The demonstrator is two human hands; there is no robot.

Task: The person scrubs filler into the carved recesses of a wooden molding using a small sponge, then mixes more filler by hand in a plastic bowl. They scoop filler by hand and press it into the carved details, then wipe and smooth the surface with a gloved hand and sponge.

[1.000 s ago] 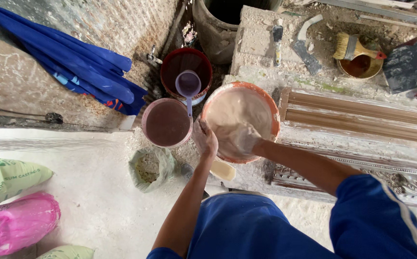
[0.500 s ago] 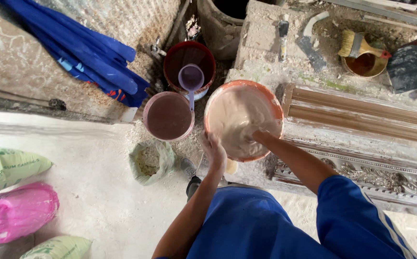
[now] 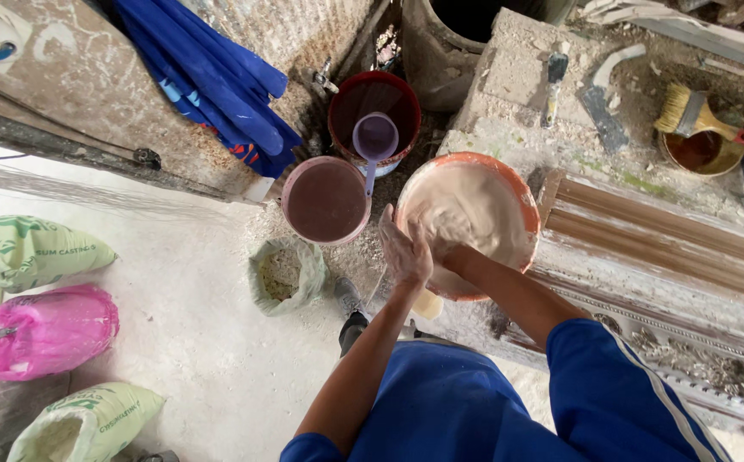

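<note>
White paste in the orange bowl (image 3: pixel 522 192) is hiding the right hand's (image 3: pixel 451 246) fingers; the frame's left edge is cutting off the pink sack (image 3: pixel 47 329).

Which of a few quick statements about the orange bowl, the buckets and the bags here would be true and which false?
1. The right hand is down in the pale mix inside the round orange plastic bowl. True.
2. The left hand rests on the bowl's near rim. True.
3. The purple plastic scoop lies inside the orange bowl. False: it sits over the dark red bucket, beyond the bowl.
4. The pink plastic bag lies on the floor at the person's left. True.
5. The yellow-bristled paintbrush is in the left hand's grip. False: it lies across a small brown tin at far right.
</note>
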